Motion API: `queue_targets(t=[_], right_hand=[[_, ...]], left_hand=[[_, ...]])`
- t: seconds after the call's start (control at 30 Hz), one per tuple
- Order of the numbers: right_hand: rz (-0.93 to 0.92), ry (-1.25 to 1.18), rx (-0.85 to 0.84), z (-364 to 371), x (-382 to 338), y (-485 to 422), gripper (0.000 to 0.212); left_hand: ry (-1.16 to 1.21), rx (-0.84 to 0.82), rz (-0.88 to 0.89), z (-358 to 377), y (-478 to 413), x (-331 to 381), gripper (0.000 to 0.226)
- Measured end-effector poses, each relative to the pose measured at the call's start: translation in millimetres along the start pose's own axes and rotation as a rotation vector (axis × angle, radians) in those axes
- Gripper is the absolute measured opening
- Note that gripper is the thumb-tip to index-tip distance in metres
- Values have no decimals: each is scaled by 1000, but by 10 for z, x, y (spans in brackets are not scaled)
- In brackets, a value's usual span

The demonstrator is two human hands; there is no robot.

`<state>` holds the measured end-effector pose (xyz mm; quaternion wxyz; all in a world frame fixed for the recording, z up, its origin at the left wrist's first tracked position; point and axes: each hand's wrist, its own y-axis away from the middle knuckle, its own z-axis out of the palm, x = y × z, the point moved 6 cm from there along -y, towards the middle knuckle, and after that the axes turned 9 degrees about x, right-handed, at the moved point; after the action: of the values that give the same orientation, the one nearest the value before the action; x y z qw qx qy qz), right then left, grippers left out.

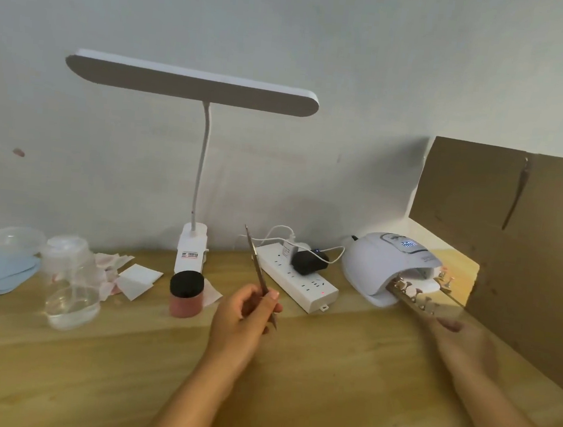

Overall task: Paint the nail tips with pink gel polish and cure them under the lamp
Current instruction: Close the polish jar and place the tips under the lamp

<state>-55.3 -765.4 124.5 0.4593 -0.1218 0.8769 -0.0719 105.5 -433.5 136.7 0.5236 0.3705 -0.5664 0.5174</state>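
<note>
My left hand [246,316] grips a thin nail brush [257,266] that points up and away from me. A pink gel polish jar [186,294] with a black lid stands on the table to its left. My right hand [457,337], blurred, holds a long stick [417,304] carrying several nail tips [407,287]. The far end of the stick lies in the mouth of the white curing lamp [382,261], whose display is lit. More nail tips on holders [446,277] show at the lamp's right side.
A white clip desk lamp [191,252] stands at the back. A white power strip [296,278] with a black adapter lies between it and the curing lamp. Clear plastic cups [70,303], wipes [136,278] and a blue cloth [2,272] sit left. A cardboard panel [525,237] walls the right.
</note>
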Motion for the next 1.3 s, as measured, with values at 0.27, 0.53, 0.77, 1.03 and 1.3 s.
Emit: queue_targets(t=[0.27,0.53,0.77,1.03,1.3], right_hand=[[-114,116,-74,358,-269,-125,37],[-46,30,-39,700,-419,-252,45],[-177,54,-128,745,-402,-242,22],[-443,-276,206,211,-775,-310,15],[-591,393,-88,743,-1238,-952,35]], left_hand=[[62,62,-80,618,-47,-208,11],[-30,-60,26,1072,56,-255,14],[-60,-13,27,1074,-23,-295,13],[-145,-1,71,1106,2,-335,14],[-165,5,92,1109,-2,-338,13]])
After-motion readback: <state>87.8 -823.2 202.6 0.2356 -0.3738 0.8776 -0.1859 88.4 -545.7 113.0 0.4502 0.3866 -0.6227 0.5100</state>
